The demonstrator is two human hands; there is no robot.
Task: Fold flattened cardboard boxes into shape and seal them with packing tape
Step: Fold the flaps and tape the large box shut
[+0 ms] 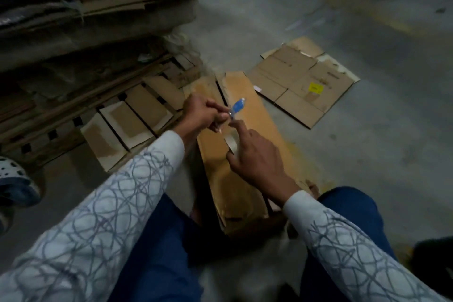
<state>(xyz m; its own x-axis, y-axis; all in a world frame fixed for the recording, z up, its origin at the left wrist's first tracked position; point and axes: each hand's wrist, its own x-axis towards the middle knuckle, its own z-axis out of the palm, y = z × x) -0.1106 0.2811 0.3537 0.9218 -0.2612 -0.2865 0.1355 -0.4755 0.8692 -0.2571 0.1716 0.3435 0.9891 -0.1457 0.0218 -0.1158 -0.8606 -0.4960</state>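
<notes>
A brown cardboard box [247,186] lies lengthwise on the floor between my knees. My left hand [203,113] is closed around a small blue-handled tool [237,105], held just above the box's far half. My right hand [255,157] rests on the box top, its index finger stretched up toward the tool's tip. A pale, shiny tape strip [231,142] sits between that index finger and the thumb, held against the cardboard. Motion blur hides whether the tool touches the tape.
A flattened box with a yellow label [301,81] lies on the concrete floor to the far right. A tall stack of flat cardboard [98,19] rises on the left, with a row of flaps [137,115] at its foot. Someone's shoe [14,179] shows at the left edge.
</notes>
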